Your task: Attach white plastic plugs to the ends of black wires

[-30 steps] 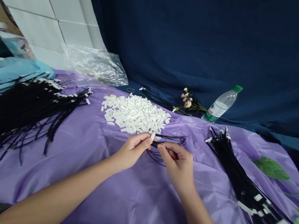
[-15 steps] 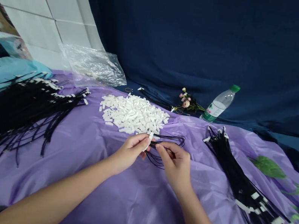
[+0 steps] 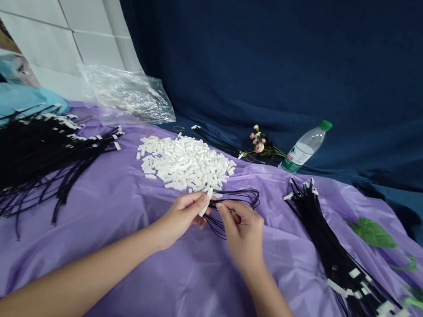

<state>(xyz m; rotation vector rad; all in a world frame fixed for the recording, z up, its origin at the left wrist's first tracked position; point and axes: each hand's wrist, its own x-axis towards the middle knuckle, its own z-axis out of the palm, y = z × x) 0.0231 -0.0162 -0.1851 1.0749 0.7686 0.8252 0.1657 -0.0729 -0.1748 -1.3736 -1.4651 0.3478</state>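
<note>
White connector sits pinched in the fingers of the left hand, near the white pile; the right hand's fingers pinch black wires. A slackened pinch could drop it; the crossing loops could snag.

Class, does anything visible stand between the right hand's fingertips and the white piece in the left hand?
Only some black wires cross the small gap between the right hand and the white piece pinched in the left hand. Nothing else visible stands there; the heap of white pieces lies beyond the hands.
</note>
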